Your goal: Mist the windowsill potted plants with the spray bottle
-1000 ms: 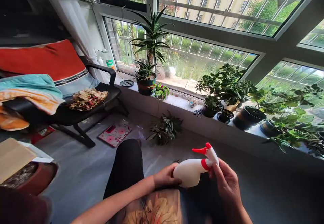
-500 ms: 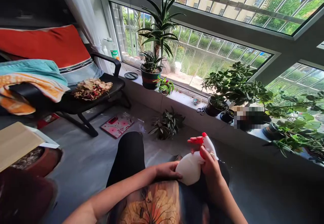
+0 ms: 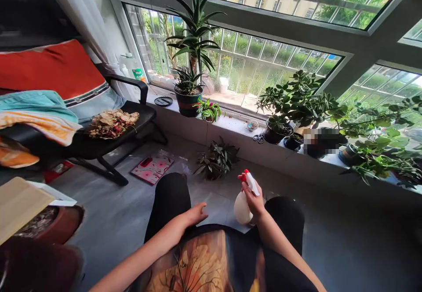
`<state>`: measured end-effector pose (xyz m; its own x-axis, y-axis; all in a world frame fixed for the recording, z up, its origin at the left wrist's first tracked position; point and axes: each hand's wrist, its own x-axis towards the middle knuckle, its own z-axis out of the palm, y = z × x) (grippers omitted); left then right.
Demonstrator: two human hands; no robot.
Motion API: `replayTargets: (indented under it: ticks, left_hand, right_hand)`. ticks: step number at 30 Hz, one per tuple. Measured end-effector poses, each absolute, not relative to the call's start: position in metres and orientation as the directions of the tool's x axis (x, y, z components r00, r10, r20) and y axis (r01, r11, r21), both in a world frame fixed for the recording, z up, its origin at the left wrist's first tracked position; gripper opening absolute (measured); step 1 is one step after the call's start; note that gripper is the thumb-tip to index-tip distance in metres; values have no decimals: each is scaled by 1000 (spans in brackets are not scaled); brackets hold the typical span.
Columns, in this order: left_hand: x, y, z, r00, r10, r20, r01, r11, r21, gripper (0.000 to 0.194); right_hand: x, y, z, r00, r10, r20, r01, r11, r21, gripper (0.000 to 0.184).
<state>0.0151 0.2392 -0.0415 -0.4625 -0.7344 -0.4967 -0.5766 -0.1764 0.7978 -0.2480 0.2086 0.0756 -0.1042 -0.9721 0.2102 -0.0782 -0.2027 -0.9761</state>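
My right hand [image 3: 253,201] is wrapped round the neck of a white spray bottle [image 3: 242,208] with a red trigger head [image 3: 245,177], held upright over my lap with the nozzle pointing away toward the window. My left hand [image 3: 195,214] rests on my left thigh [image 3: 169,199] in black trousers, fingers loosely stretched, holding nothing. A leafy plant [image 3: 216,160] lies on the floor just beyond my knees.
A window sill [image 3: 234,130] carries an aloe in a dark pot [image 3: 188,100], a small green plant [image 3: 209,111], scissors [image 3: 258,138] and several jade plants [image 3: 296,105]. A black chair [image 3: 99,140] with dried leaves stands at the left. A pink scale [image 3: 151,167] lies on the floor.
My left hand let go of the bottle's body and dropped to my thigh. My right hand shifted left and turned the bottle upright, holding it alone.
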Motion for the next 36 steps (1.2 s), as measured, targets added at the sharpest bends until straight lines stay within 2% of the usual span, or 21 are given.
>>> replayTargets:
  ticks: [2, 5, 10, 18, 29, 33, 36]
  left_hand:
    - [17, 238, -49, -442, -726, -527, -666, -128, 735, 57]
    - [9, 236, -57, -427, -698, -575, -747, -85, 659, 59]
    - [2, 235, -57, -406, -692, -597, -794, -56, 605, 58]
    - [-3, 232, -54, -385, -677, -627, -834, -37, 551, 55]
    - [-3, 233, -50, -389, -682, -619, -823, -45, 567, 52]
    - [-3, 234, -49, -391, -687, -612, -813, -54, 579, 50]
    - [-3, 234, -49, -397, -684, -612, -806, -59, 589, 50]
  right_hand:
    - [-249, 205, 40, -121, -973, 196, -93, -186, -978, 51]
    - [-253, 202, -6, -138, -974, 180, -136, -162, -977, 53]
    - [-267, 200, -48, -175, -967, 184, -237, -140, -961, 46]
    - [-272, 204, -57, -111, -972, 208, -298, -167, -940, 32]
    - [-275, 207, -78, -96, -988, 117, -416, -67, -907, 42]
    - [-276, 208, -85, -89, -992, 92, -441, -44, -896, 38]
    - [-276, 212, -85, -21, -994, 109, -435, -89, -896, 30]
